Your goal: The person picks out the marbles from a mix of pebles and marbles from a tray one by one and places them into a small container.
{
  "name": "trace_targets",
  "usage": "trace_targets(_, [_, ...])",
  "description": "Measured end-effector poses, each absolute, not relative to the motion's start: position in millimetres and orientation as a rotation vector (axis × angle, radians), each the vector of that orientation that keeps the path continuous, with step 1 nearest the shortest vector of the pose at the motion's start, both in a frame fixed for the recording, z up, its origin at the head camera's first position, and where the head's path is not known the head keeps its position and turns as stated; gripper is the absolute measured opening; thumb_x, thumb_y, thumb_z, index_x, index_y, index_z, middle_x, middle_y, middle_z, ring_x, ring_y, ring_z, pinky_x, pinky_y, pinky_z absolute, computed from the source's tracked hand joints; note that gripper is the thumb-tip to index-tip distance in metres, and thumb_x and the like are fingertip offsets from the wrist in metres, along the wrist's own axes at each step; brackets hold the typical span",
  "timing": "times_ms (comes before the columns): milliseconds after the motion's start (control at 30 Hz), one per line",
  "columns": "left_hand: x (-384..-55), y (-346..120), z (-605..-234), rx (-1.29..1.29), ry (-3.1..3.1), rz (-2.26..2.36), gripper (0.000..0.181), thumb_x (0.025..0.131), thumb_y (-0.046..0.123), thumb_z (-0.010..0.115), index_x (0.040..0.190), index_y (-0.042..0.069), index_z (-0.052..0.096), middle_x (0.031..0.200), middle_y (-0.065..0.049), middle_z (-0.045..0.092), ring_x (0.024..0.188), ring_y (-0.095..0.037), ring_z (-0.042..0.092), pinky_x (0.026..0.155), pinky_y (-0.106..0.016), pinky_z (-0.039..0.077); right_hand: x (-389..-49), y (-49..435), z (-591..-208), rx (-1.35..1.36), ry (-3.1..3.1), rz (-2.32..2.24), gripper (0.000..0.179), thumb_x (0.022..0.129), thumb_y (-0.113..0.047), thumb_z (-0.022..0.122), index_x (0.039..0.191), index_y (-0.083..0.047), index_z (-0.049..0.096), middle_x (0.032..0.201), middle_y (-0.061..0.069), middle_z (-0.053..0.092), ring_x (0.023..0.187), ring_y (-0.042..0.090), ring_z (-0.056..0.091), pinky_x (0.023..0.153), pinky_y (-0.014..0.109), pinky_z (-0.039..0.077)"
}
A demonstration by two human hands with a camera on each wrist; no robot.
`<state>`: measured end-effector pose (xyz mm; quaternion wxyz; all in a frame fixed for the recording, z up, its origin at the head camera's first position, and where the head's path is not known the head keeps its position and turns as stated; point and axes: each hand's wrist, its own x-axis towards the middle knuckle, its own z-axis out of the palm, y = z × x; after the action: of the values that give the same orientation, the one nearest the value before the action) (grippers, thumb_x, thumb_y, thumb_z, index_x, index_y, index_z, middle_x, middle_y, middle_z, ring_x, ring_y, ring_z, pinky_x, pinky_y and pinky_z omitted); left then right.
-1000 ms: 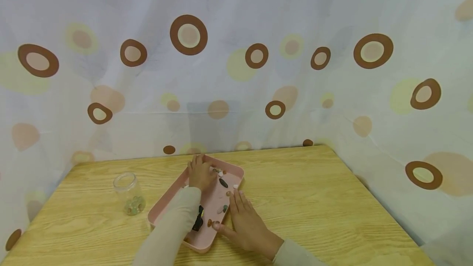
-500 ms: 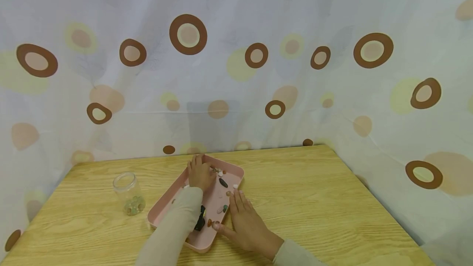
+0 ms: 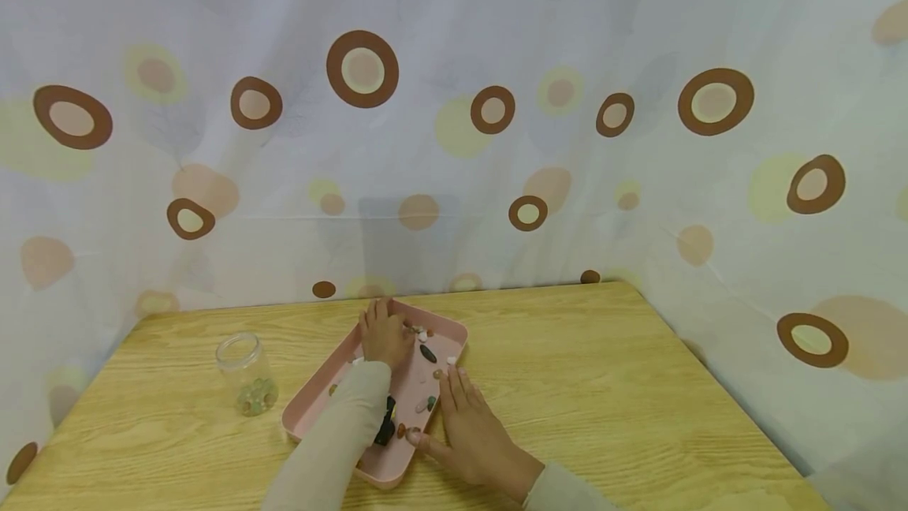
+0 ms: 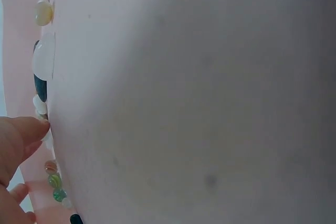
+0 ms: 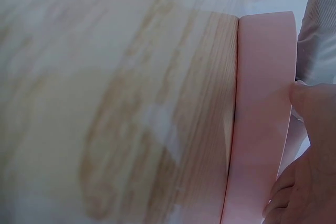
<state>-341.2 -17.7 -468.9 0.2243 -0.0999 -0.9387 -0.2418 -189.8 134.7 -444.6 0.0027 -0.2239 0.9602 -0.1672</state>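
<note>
A shallow pink tray (image 3: 309, 398) lies slanted on the table, with small polished stones scattered inside. My left hand (image 3: 385, 339) reaches into its far left part, fingers at the far left wall and thumb spread toward the stones. In the left wrist view a left-hand digit (image 4: 23, 129) touches or nearly touches a pale stone; a white stone (image 4: 44, 59) and green marbles (image 4: 55, 181) lie close by. My right hand (image 3: 477, 434) rests along the tray's right rim, fingers straight. Its thumb (image 5: 310, 100) lies over the rim in the right wrist view.
A clear jar (image 3: 240, 353) with greenish marbles (image 3: 257, 397) in its bottom stands left of the tray. Inside the tray are a long dark stone (image 3: 428, 353) and a black object (image 3: 386, 426) partly hidden by the left sleeve (image 3: 333, 432). A patterned curtain (image 3: 440, 156) closes off the back.
The left forearm has shifted slightly to the right, while the left hand stays at nearly the same spot in the tray. The right hand and the jar have not visibly moved.
</note>
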Motion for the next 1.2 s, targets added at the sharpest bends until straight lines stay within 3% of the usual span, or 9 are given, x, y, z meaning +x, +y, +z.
trace_targets(467, [-341,-20,-470,-0.286,-2.563,-0.672,0.011,0.078,0.011,0.075,0.071,0.01,0.067,0.132,-0.022,0.049,0.128,-0.044,0.039,0.107,-0.062,0.028,-190,134,-447,-0.688,3.0,-0.525,0.09,0.095,-0.062,0.038,0.15,0.007,0.017,0.155,0.029,0.009,0.143,0.044,0.012,0.112,0.056,0.026])
trace_targets(800, [-345,-20,-461,-0.317,-2.63,-0.771,0.009,0.083,0.016,0.072,0.079,0.008,0.07,0.135,-0.023,0.05,0.132,-0.046,0.034,0.107,-0.065,0.025,-190,134,-444,-0.672,3.0,-0.537,0.092,0.094,-0.062,0.039,0.149,0.008,0.017,0.155,0.029,0.01,0.143,0.044,0.011,0.113,0.055,0.024])
trace_targets(1033, [-345,-33,-424,-0.469,-2.585,-0.667,0.009,0.082,0.016,0.072,0.081,0.007,0.073,0.128,-0.023,0.056,0.122,-0.045,0.045,0.095,-0.062,0.04,-191,133,-442,-0.67,2.996,-0.528,0.092,0.094,-0.063,0.038,0.148,0.009,0.018,0.155,0.029,0.009,0.144,0.043,0.01,0.114,0.054,0.023])
trace_targets(1200, [-336,-49,-389,-0.493,-2.617,-0.686,0.011,0.083,0.019,0.071,0.086,0.009,0.074,0.134,-0.022,0.052,0.129,-0.048,0.037,0.102,-0.063,0.034,-192,133,-444,-0.657,2.984,-0.532,0.094,0.093,-0.066,0.035,0.149,0.009,0.018,0.156,0.028,0.008,0.144,0.042,0.009,0.114,0.054,0.021])
